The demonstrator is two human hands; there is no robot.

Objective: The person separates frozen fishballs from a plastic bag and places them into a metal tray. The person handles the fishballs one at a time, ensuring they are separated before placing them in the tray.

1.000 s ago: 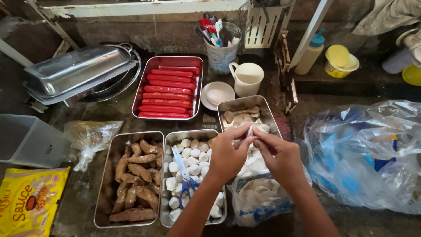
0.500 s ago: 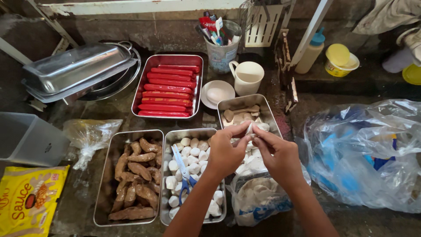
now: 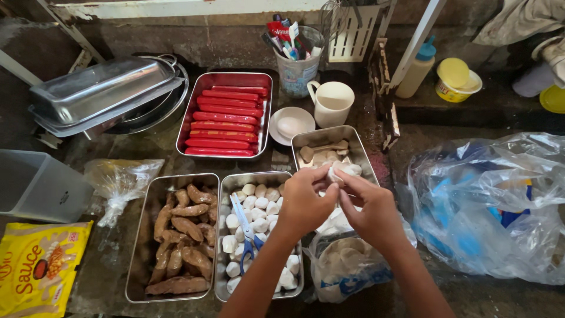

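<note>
View: a single head-worn camera, looking steeply down over the person's own forearms onto a dark worktop (image 3: 329, 297).
Facing: forward and away from the person, toward a wall edge with a white rail (image 3: 176, 9) at the top of frame.
Nearness: close; the left hand (image 3: 303, 203) and right hand (image 3: 371, 206) sit just below frame centre, forearms entering from the bottom edge.
Reach: a wide lens bends the edges, taking in a yellow sauce packet (image 3: 38, 268) at lower left and a clear plastic bag (image 3: 488, 206) at right.
Centre: steel trays, among them the tray of red sausages (image 3: 226, 115).
Shared ground: only one view, so nothing overlaps.
</note>
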